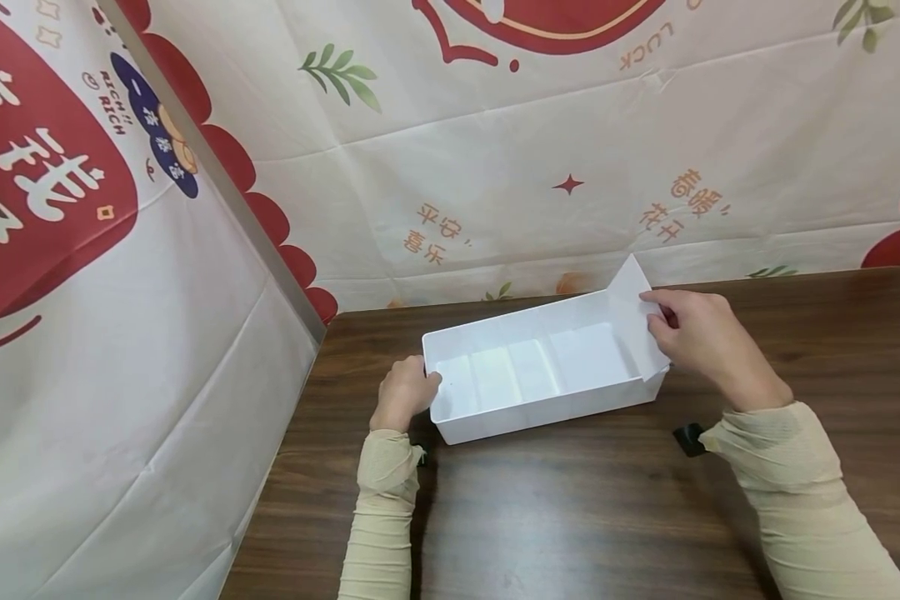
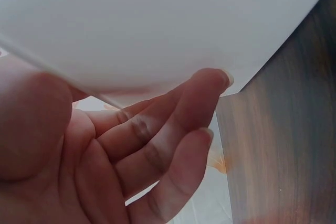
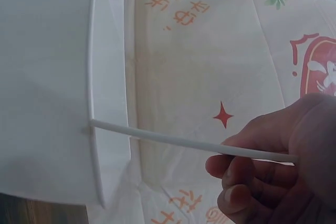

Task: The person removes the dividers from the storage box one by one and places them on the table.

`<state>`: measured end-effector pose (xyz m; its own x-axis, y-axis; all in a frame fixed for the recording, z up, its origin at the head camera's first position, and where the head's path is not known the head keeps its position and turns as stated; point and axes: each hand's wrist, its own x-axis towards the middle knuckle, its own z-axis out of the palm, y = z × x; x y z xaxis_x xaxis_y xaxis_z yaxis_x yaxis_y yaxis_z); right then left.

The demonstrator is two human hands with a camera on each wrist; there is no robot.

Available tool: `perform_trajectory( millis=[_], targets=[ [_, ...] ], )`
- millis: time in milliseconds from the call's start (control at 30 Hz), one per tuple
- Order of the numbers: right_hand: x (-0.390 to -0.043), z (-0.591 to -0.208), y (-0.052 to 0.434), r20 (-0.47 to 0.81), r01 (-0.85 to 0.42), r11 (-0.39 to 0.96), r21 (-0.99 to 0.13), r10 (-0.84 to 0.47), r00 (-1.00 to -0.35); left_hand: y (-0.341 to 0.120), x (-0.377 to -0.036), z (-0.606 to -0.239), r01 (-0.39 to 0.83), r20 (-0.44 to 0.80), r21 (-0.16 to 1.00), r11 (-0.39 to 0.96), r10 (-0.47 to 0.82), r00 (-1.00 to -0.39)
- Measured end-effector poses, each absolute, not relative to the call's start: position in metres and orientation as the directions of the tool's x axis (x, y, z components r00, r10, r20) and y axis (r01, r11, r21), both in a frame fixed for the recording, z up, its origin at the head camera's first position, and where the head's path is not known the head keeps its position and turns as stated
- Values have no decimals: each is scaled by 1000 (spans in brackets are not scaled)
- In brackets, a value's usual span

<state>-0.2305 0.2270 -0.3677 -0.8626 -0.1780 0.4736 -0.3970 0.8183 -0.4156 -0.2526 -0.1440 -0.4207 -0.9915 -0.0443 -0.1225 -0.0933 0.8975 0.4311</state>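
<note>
gripping white rectangular plastic box (image 1: 547,413) (left hand (image 1: 405,390)) and flat white panel (image 1: 628,308) (right hand (image 1: 701,335)) near table's far edge (image 1: 787,290), apparently fitting; align next.

Open-top wht box (image 1: 547,411) sits on dk brn wood-grain tbl (image 1: 532,517).

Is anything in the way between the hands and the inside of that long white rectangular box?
Nothing visible blocks the left hand, which grips one end of the long white rectangular box. At the other, a thin flat white panel is between the right hand pinching it and the box's inside.
</note>
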Motion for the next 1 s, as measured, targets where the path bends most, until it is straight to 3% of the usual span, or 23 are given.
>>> perform_trajectory(
  millis=[1000],
  targets=[
    [-223, -380, 274, 393, -285, 846, -452, -98, -914, -145, -251, -420, -92, -135, 437, 895, -36, -990]
  ],
)
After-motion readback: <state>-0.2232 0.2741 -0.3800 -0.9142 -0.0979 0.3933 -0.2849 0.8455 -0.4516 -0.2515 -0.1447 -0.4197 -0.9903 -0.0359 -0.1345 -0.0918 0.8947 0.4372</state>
